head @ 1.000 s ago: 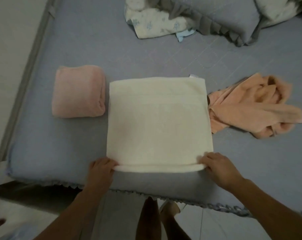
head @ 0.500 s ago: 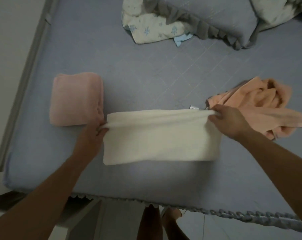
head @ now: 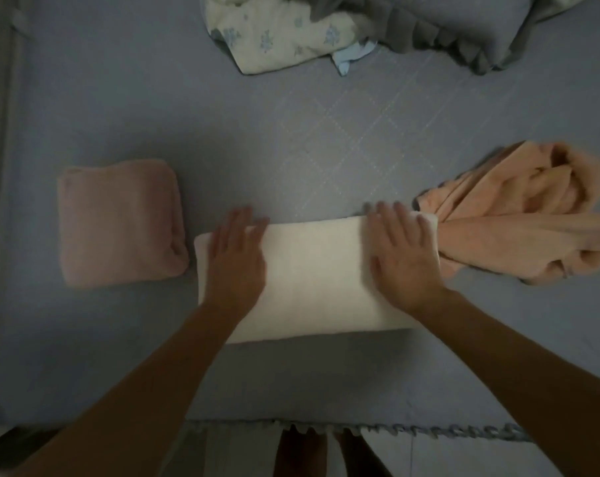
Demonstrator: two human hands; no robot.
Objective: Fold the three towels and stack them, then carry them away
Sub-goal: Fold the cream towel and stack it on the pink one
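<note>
A cream towel (head: 314, 280) lies folded into a long band on the blue-grey bed (head: 188, 125). My left hand (head: 234, 261) lies flat on its left part, fingers spread. My right hand (head: 400, 259) presses flat on its right part. A pink towel (head: 119, 222), folded into a thick square, sits just left of the cream one. An orange towel (head: 529, 222) lies crumpled at the right, touching the cream towel's right end.
A floral blanket (head: 277, 32) and a grey ruffled pillow (head: 463, 25) are bunched at the far side of the bed. The bed's frilled near edge (head: 429, 430) runs below my arms, with tiled floor and my feet beyond it. A wall borders the left.
The cream towel's near edge was lifted and folded over onto its far edge, halving it. Both hands then let go and now lie flat on top.
</note>
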